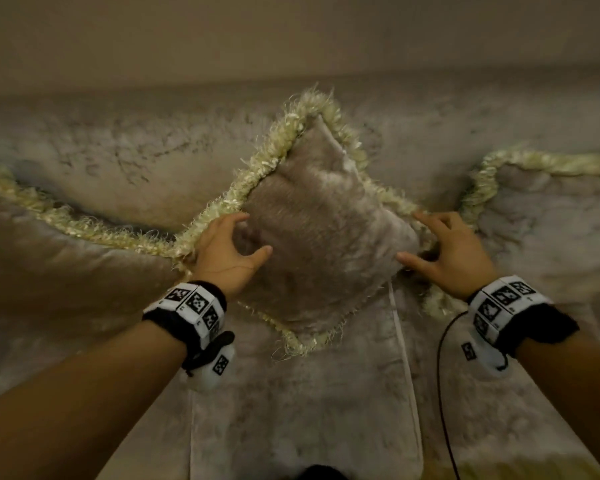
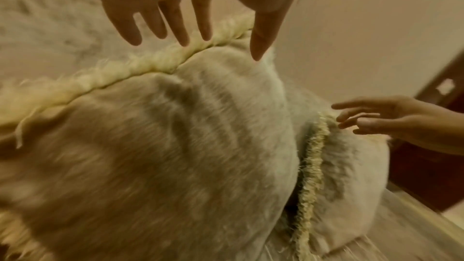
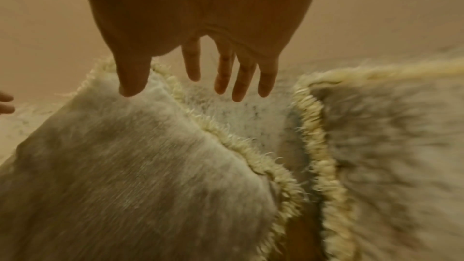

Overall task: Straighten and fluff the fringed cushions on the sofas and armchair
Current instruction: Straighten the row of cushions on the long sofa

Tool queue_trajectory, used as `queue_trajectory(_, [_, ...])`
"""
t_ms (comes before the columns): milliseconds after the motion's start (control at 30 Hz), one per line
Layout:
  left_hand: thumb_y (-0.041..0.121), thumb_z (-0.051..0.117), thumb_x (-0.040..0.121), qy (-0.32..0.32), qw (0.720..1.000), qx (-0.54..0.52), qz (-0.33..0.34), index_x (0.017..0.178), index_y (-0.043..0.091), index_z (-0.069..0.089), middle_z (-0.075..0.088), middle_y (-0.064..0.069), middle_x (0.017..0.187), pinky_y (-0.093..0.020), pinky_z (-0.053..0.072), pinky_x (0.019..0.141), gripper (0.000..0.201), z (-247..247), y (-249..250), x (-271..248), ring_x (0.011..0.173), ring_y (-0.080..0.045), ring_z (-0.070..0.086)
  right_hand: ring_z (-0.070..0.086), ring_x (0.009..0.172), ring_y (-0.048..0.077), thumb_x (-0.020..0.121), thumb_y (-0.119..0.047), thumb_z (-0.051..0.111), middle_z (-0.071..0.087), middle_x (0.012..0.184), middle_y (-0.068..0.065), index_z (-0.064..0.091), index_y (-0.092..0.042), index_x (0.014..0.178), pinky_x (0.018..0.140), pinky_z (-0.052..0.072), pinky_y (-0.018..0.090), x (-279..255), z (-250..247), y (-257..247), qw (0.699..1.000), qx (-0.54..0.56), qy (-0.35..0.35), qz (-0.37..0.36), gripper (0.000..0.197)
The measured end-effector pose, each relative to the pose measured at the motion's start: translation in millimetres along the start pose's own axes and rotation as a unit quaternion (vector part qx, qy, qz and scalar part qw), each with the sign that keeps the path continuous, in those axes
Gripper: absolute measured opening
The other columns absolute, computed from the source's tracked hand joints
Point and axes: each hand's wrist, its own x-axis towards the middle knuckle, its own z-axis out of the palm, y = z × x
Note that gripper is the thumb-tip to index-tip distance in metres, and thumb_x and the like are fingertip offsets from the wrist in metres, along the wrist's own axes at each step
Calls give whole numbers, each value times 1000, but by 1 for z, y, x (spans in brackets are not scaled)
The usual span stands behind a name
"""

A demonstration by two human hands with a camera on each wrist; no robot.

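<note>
The cushion stands on one corner at frame centre against the sofa; left hand and right hand flank it, fingers spread, gripping nothing; unsupported, it may topple sideways.

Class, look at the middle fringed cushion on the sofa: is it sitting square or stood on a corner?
On a corner. The middle cushion stands like a diamond, one fringed corner pointing up the sofa back, another down at the seat.

Three fringed cushions are counted on one sofa: a middle cushion, a left cushion, a right cushion. Two hands are seen.
</note>
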Motion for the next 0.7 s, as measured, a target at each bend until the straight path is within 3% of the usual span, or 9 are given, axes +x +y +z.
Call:
queue_trajectory(167, [41,71,86,-97,988,64,107,127,26,57,53,-3,137,-46,38,108,46,-6,60,-44,131,-28,45,47,126,36,83,-64,62,42,143,15,42,-24,148,100,43,43,-104,-56,7,992,-46,-41,107,79])
queue_trajectory(267, [41,69,88,-135,965,110,194,124,23,60,55,-4,134,-43,40,106,42,-5,93,-80,127,-27,48,55,118,35,82,-66,61,43,142,14,42,-25,148,96,47,44,-165,-90,8,984,-52,-63,161,80])
queue_trajectory(500, [45,67,88,-184,916,179,309,122,27,60,56,0,133,-41,42,103,39,10,170,-147,123,-25,52,57,118,28,85,-62,62,53,136,11,46,-18,146,94,45,36,-274,-153,12,977,-75,-30,197,76])
queue_trajectory(700, [47,64,87,-175,894,193,365,119,27,61,60,0,126,-40,42,100,38,40,235,-193,118,-24,54,59,116,25,84,-62,63,62,129,11,49,-16,144,84,41,30,-330,-195,61,974,-58,0,221,77])
